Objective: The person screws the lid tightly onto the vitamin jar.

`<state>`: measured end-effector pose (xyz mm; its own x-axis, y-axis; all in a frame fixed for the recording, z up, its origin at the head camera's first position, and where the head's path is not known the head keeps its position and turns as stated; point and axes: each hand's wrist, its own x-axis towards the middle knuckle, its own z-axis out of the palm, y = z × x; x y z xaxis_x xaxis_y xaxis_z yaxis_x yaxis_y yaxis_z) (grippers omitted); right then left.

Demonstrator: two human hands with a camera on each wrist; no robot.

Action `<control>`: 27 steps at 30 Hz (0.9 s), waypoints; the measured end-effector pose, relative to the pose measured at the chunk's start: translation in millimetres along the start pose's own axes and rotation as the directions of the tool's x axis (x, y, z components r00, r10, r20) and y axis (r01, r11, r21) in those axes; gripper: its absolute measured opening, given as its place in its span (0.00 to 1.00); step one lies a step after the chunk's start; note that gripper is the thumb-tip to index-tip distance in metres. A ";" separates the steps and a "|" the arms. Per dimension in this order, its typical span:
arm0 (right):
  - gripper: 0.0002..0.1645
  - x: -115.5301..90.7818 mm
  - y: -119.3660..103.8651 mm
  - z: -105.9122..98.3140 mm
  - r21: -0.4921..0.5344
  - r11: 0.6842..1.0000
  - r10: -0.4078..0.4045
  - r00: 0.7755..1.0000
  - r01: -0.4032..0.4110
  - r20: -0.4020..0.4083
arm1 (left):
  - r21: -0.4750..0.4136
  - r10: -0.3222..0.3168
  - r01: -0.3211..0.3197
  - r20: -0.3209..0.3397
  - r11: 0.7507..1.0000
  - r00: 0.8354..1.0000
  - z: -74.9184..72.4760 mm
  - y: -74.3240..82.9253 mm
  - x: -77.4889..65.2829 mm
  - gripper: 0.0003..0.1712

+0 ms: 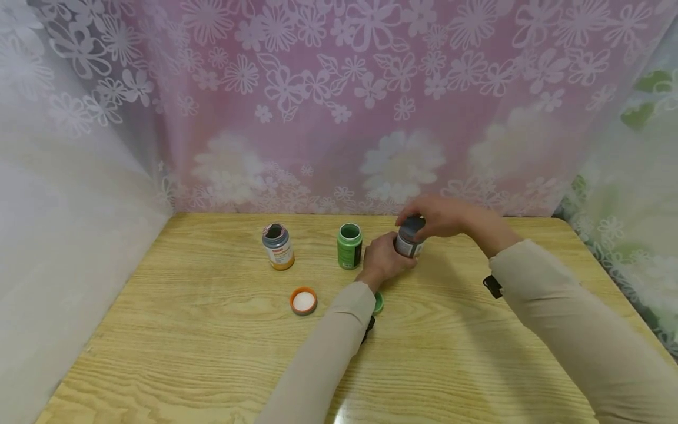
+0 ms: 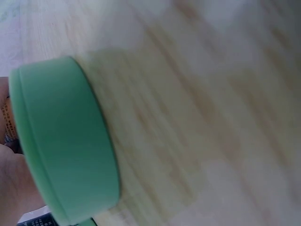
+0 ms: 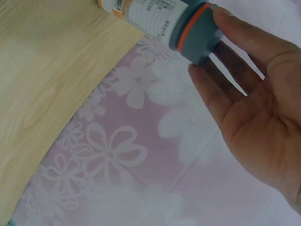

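On the right of the table stands a small bottle (image 3: 150, 16) with a white label. My left hand (image 1: 384, 259) grips its body from the left. Above, my right hand (image 1: 442, 218) pinches the dark grey cap (image 3: 202, 35) between thumb and fingertips; an orange ring shows around the cap in the right wrist view. Close to the left wrist camera lies a green lid (image 2: 70, 141), partly hidden by the left sleeve in the head view. Left of my left hand, an uncapped green bottle (image 1: 349, 250) stands upright.
Farther left stands another uncapped bottle (image 1: 278, 250), grey with a white label and orange base. In front of it an orange-rimmed cap (image 1: 303, 301) lies with its white inside up. A floral curtain (image 1: 328, 147) hangs behind the wooden table (image 1: 185, 341).
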<state>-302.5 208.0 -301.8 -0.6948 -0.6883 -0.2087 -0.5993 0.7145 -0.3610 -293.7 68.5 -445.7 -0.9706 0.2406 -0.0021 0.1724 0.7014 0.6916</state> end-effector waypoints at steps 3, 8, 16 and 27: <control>0.23 2.4 -1.8 1.8 -0.034 0.997 0.062 0.998 -0.062 -0.003 | 0.000 0.000 0.000 -0.007 1.000 1.000 0.3 0.8 -0.4 0.32; 0.22 8.1 -12.6 7.1 -0.125 0.963 0.231 0.969 -0.241 -0.086 | -0.013 -0.008 0.008 -0.015 1.000 1.000 0.5 2.1 -1.1 0.34; 0.28 15.0 -23.3 19.2 -0.142 0.864 0.450 0.867 -0.484 -0.215 | -0.027 0.014 -0.015 -0.012 1.000 1.000 -0.5 -0.2 -2.1 0.32; 0.28 -4.2 -14.0 5.2 -0.157 0.978 0.134 0.990 -0.138 -0.035 | -0.018 0.021 -0.021 -0.004 1.000 1.000 0.4 0.6 -1.8 0.33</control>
<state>-289.1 200.2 -300.6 -0.7822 -0.5817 -0.2232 -0.5531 0.8132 -0.1811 -291.7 68.8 -445.6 -0.9675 0.2526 0.0155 0.1899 0.6841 0.7042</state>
